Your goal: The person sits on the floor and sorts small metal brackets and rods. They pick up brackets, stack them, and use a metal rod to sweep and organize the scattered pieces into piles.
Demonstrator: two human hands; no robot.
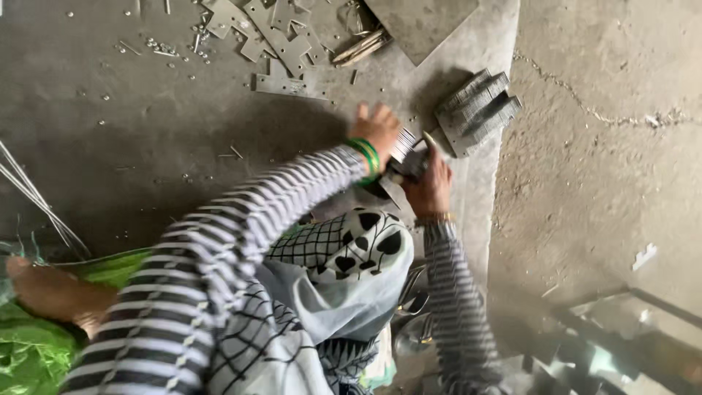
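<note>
Both hands met over the floor: the left hand gripped a small stack of thin metal plates, and the right hand clasped its lower end. Stacked plates lay just beside them.

Count: two hands, left hand and right hand, on one small bundle of thin metal pieces; one fanned stack of about four metal-plate bundles upper right of centre; roughly six flat notched plates at top; small loose bits upper left, uncountable.
</note>
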